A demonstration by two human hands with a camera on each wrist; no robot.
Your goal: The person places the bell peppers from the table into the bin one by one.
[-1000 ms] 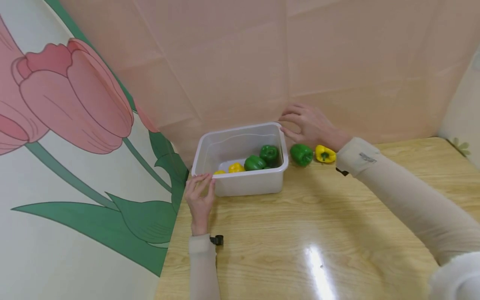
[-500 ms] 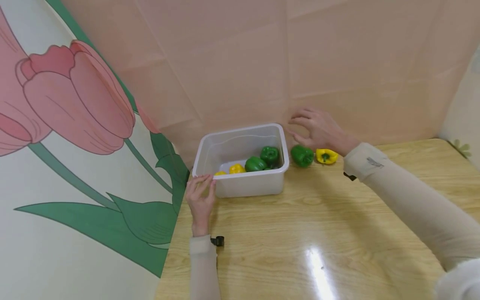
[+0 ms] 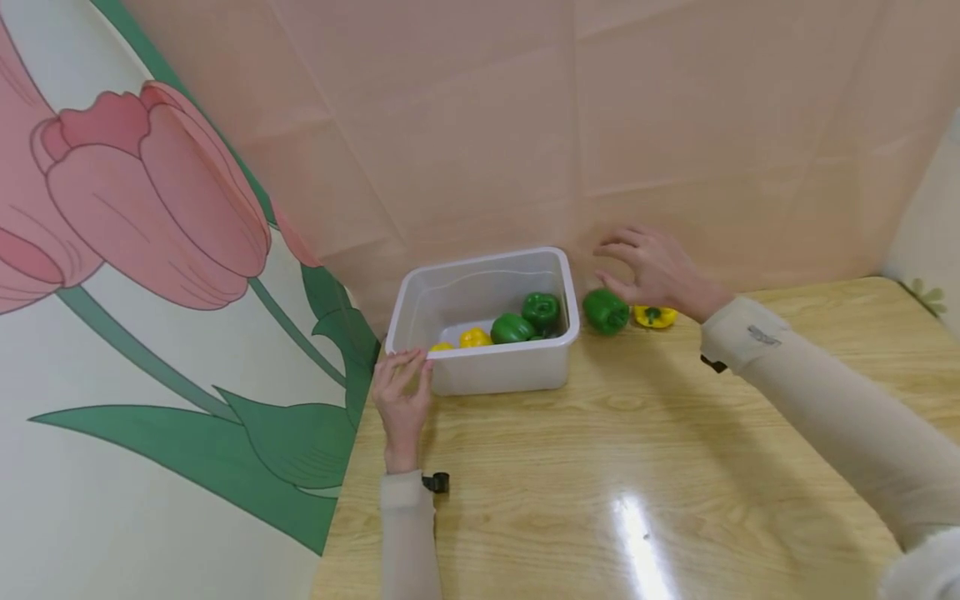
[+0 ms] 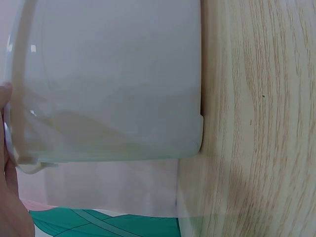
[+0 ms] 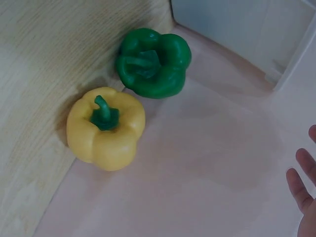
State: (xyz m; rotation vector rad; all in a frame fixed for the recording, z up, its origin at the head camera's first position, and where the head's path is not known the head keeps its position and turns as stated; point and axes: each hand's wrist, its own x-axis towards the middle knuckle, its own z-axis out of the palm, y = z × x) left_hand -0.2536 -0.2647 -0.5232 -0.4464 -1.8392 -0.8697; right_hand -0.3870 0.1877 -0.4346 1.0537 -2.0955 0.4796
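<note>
A light grey plastic bin (image 3: pixel 498 372) stands on the table, with green bell peppers (image 3: pixel 512 328) and yellow bell peppers (image 3: pixel 476 337) inside. My left hand (image 3: pixel 401 404) pinches its rim at the front left corner; the left wrist view has the fingers by the rim of the bin (image 4: pixel 118 79). To the right of the bin lie a loose green bell pepper (image 3: pixel 606 312) and a yellow bell pepper (image 3: pixel 656 317). My right hand (image 3: pixel 656 271) hovers above these two, fingers spread and holding nothing. In the right wrist view the yellow pepper (image 5: pixel 106 131) shows its stem upward.
A pink sheet (image 3: pixel 480 125) hangs behind the table, close to the bin's back. On the left rises a wall panel with painted tulips (image 3: pixel 150 192). The wooden table (image 3: pixel 540 483) extends in front and to the right.
My right hand has moved away from the bin's right rim, rightward and slightly down, over the loose peppers. The left hand stays at the bin's corner.
</note>
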